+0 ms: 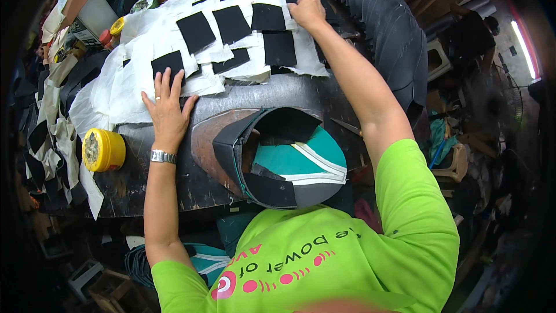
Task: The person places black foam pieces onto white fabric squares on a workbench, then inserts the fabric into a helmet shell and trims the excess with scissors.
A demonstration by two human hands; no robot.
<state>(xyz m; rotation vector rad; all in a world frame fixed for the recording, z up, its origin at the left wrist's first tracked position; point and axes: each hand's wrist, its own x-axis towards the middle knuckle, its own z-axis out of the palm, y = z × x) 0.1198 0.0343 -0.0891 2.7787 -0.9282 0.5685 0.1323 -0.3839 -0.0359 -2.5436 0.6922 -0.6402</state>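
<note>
Your table (324,90) is a dark, worn slab, and white cloth pieces (145,40) cover most of its far half. A teal, black and grey bag part (289,165) lies at the near edge, in front of your chest. Black square patches (231,23) sit in rows on the cloth. A yellow tub (104,150) stands left, near the edge. Your left hand (168,110) rests flat, fingers spread, touching one patch (169,62). Your right hand (307,8) presses open on the far cloth.
</note>
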